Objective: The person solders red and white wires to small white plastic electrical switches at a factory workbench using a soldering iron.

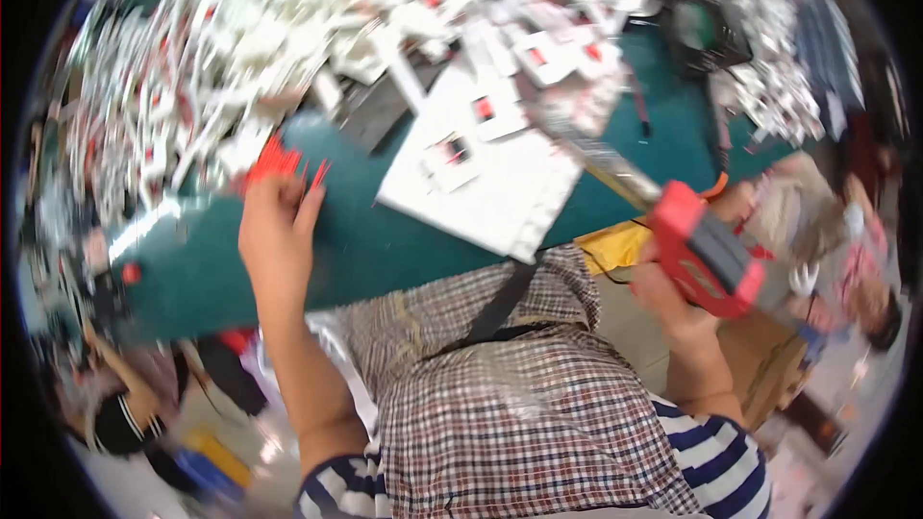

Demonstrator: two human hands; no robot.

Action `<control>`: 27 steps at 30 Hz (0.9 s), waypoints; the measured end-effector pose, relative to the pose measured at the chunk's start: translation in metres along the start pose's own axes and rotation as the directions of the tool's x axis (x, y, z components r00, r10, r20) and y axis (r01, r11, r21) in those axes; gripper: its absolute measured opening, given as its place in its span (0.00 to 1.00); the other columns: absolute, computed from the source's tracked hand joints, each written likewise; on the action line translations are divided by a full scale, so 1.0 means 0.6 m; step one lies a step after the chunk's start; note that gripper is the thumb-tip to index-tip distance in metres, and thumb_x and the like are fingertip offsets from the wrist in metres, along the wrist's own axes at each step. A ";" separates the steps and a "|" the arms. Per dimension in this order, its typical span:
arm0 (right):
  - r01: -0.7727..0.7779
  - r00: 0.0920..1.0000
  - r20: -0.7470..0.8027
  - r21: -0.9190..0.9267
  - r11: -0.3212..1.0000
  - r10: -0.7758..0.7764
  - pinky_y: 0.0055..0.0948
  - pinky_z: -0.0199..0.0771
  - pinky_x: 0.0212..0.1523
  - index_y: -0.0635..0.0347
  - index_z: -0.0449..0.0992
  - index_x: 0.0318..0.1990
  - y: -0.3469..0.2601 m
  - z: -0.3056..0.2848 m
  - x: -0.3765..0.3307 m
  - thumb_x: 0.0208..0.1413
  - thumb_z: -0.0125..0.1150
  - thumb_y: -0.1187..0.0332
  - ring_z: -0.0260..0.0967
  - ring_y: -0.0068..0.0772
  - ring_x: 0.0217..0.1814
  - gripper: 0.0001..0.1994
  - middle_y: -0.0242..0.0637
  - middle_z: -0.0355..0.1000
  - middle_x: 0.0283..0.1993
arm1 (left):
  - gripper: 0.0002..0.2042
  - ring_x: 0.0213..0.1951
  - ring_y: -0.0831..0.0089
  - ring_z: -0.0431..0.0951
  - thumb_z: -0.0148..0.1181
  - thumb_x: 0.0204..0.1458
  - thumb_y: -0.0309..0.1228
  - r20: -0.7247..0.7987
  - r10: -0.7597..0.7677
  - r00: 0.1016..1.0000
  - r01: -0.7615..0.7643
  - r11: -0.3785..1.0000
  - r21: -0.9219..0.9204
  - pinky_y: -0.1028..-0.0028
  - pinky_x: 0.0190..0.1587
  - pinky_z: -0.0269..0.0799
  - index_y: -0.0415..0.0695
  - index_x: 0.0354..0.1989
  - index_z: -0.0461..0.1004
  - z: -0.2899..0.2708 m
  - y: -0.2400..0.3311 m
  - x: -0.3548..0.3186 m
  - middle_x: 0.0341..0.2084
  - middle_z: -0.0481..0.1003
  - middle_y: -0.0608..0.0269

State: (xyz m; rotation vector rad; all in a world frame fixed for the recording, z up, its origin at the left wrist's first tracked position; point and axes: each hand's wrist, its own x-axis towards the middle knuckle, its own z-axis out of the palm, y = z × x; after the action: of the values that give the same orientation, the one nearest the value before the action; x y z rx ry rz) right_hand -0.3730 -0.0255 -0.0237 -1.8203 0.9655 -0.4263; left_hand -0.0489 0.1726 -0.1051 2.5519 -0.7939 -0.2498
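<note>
Left hand (275, 207): fingers and thumb closed in a grasp on a bundle of thin red sticks (272, 160), which fan out above the knuckles; one further stick projects beside the thumb. Bundle and hand lie over the left part of the green table (346, 255). Right hand (676, 303): wrapped around a red-and-black tool (707, 250), held at the table's near edge, right of centre. From the tool's upper end a long narrow bar (615, 173) runs up and to the left; blurring conceals whether it belongs to the tool.

Between the hands, a white board (495, 211) lies at an angle on the table, its lower corner near the edge. On it sits a small white block (452, 171) with a red and dark centre.

Beyond, a large heap of white parts (240, 29), some with red pieces, covers the far side. At the upper right, a black round-framed object (707, 29) stands beside more white parts. Below the table's edge lies something yellow (615, 245). Foreground: the wearer's checked apron (519, 413). Right margin: another person (865, 279).
</note>
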 end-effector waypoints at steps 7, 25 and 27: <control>0.399 0.892 -0.245 0.035 0.916 -0.379 0.24 0.74 0.37 0.67 0.71 0.53 0.081 0.047 0.016 0.48 0.78 0.71 0.75 0.23 0.33 0.26 0.35 0.78 0.37 | 0.05 0.29 0.67 0.72 0.62 0.59 0.27 -0.093 0.121 0.988 -0.130 0.986 -0.103 0.68 0.37 0.69 0.38 0.36 0.73 0.020 -0.008 0.010 0.28 0.72 0.57; 0.279 0.944 -0.312 0.585 0.762 -0.107 0.25 0.71 0.50 0.62 0.79 0.48 0.059 0.006 -0.029 0.55 0.73 0.59 0.72 0.17 0.43 0.19 0.28 0.77 0.37 | 0.14 0.35 0.63 0.77 0.66 0.54 0.28 -0.267 0.351 0.897 -0.289 0.925 0.246 0.67 0.38 0.72 0.39 0.46 0.74 -0.002 -0.029 0.045 0.39 0.75 0.56; 0.198 0.974 -0.215 0.623 0.757 -0.078 0.22 0.71 0.46 0.62 0.79 0.49 0.054 0.000 -0.038 0.56 0.73 0.61 0.70 0.14 0.41 0.18 0.25 0.76 0.36 | 0.13 0.35 0.69 0.76 0.66 0.55 0.29 -0.248 0.270 0.930 -0.267 0.962 0.046 0.70 0.39 0.71 0.38 0.46 0.74 -0.015 0.001 0.021 0.38 0.75 0.58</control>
State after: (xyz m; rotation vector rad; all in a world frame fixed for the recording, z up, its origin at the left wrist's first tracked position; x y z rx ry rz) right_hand -0.4009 -0.0143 -0.0493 -1.2303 0.6761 -0.9078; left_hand -0.0360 0.1681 -0.0974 2.3844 -1.0297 0.1661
